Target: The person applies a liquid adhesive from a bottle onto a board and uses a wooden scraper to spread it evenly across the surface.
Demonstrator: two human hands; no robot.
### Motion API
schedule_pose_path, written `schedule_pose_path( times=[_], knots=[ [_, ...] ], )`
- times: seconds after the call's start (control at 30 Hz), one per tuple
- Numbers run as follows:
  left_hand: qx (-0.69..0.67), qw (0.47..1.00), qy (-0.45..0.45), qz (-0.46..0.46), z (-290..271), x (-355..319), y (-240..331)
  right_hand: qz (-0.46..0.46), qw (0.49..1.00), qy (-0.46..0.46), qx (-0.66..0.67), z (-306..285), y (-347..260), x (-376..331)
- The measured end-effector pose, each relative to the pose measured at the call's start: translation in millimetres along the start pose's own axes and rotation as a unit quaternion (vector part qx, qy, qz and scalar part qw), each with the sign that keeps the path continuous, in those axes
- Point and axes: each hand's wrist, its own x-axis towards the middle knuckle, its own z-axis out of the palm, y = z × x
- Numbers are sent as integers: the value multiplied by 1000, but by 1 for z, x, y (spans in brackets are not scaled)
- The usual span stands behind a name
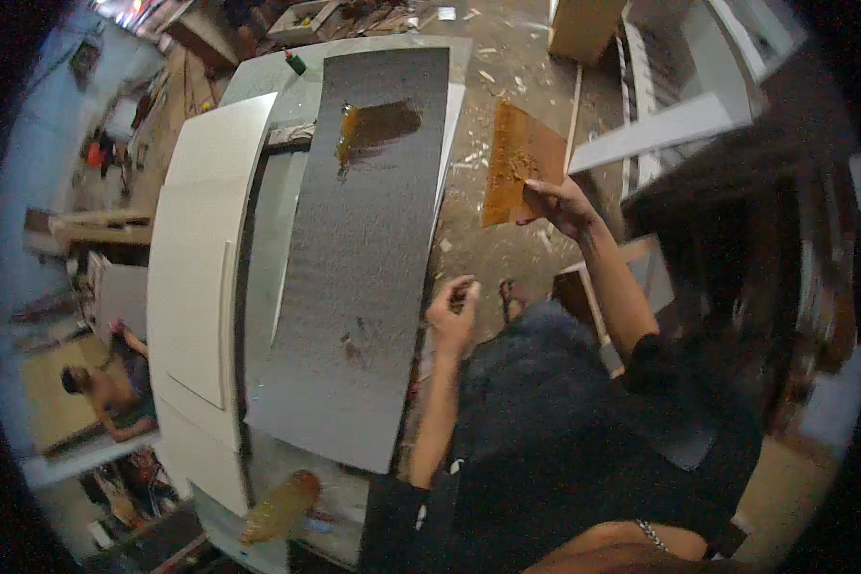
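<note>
The right hand (557, 203) grasps a flat brown spreader board (518, 163) by its lower edge and holds it up in the air, beyond the right edge of the counter (392, 48); the board is smeared with amber glue. The left hand (452, 311) is loosely clenched near the right edge of the long grey sheet (354, 258), and I cannot tell if it holds something small. A patch of glue (373, 127) lies near the sheet's far end. White panels (206, 249) lie along the counter's left side.
</note>
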Motion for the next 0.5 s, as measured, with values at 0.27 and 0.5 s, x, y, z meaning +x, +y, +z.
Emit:
schedule_pose_path(
  times=[0.27,0.5],
  knots=[
    [93,963,245,68,-28,200,9,-339,765,-217,-502,62,-168,226],
    [248,897,365,-7,-137,377,-31,-404,416,-369,-727,130,-111,385]
  ],
)
